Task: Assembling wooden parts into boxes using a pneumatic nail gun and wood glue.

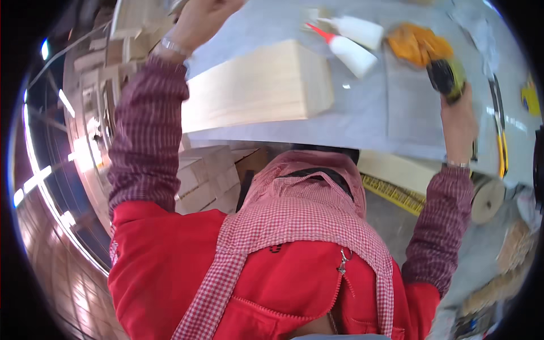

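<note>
A pale wooden box with smooth faces lies on the grey-covered worktable in front of me. Beyond its left end my left hand reaches to the top edge of the picture, where its fingers are cut off and blurred. Whether it touches anything I cannot tell. At the right of the table, my right hand is closed around a yellow-green and black cordless drill. The drill's dark end points away and to the left, close to a crumpled orange cloth.
Two white squeeze bottles, one with a red nozzle, lie behind the box. A yellow-handled cutter and a yellow tape measure are at the right. Wooden pieces are stacked at the left; pale boxes stand below the table edge.
</note>
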The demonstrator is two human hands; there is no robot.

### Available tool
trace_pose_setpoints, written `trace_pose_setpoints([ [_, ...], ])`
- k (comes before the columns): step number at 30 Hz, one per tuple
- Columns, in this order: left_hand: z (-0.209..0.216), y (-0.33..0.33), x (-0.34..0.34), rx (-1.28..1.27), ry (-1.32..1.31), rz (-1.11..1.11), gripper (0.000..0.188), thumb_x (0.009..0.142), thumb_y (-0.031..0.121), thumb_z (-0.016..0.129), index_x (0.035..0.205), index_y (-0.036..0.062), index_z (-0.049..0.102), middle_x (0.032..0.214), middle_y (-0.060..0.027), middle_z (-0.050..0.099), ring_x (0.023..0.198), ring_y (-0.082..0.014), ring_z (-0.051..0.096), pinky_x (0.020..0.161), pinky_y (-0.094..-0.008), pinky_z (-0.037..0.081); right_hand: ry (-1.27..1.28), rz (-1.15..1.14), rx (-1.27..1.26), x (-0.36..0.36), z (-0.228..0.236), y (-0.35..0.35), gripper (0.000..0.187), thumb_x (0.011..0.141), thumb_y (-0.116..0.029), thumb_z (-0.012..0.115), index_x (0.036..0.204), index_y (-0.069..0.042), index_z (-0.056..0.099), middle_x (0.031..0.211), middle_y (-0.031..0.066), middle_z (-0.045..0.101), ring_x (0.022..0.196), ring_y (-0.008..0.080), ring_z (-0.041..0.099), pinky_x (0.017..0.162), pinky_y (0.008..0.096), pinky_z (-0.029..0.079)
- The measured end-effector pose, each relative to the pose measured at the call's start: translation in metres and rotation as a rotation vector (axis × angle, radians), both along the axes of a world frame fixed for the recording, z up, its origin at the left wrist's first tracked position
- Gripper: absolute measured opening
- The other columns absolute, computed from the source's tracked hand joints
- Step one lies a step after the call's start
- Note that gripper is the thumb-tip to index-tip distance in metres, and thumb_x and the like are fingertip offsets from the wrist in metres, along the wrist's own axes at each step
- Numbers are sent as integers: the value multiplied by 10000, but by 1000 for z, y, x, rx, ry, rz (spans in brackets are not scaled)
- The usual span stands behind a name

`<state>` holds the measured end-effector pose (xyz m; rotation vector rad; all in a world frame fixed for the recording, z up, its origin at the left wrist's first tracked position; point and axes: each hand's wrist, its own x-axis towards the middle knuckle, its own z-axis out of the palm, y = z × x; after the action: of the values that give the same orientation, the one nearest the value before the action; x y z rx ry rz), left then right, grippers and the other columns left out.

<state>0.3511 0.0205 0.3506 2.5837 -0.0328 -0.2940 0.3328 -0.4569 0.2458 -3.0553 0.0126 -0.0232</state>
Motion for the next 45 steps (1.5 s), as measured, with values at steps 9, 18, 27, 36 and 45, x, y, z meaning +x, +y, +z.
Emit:
trace_pose_setpoints([
  [9, -15, 168, -334, -44, -431, 1185, 378, 846, 277, 652, 1127, 24, 639, 865, -41, 658, 773, -142, 591, 729, -249, 474, 135, -72, 181, -54, -13, 5, 699, 801, -337, 643, 1397, -123, 347, 1176, 182, 600, 1030, 392, 589, 831, 424, 465],
  [18, -115, 238, -464, 38, -781, 1550, 336, 859, 240, 620, 1097, 5, 646, 953, -63, 670, 810, -157, 602, 762, -253, 481, 334, -98, 429, -100, 40, 68, 623, 805, -375, 654, 1299, -39, 479, 1082, 143, 621, 933, 288, 604, 757, 351, 480],
  [27, -177, 293, -523, -909, -576, 1602, 261, 886, 186, 612, 1062, -5, 645, 1034, -76, 644, 851, -156, 589, 784, -239, 467, 428, -45, 554, -229, 69, 270, 448, 919, -365, 528, 1158, 13, 524, 1055, 121, 546, 847, 207, 522, 700, 341, 496],
  [36, -216, 296, -538, -863, -906, 1230, 268, 866, 11, 587, 1132, -6, 611, 1118, -98, 617, 956, -195, 588, 852, -276, 458, 302, -540, 525, -251, 46, 310, 383, 928, -349, 484, 1101, -10, 523, 998, 126, 510, 863, 246, 546, 703, 394, 513],
  [45, -198, 288, -512, -800, -928, 1062, 291, 841, 0, 599, 1132, 1, 600, 1133, -111, 603, 980, -222, 587, 872, -290, 456, 307, -643, 605, -269, 24, 287, 329, 917, -295, 472, 1074, -16, 542, 957, 126, 526, 851, 265, 562, 685, 372, 500],
])
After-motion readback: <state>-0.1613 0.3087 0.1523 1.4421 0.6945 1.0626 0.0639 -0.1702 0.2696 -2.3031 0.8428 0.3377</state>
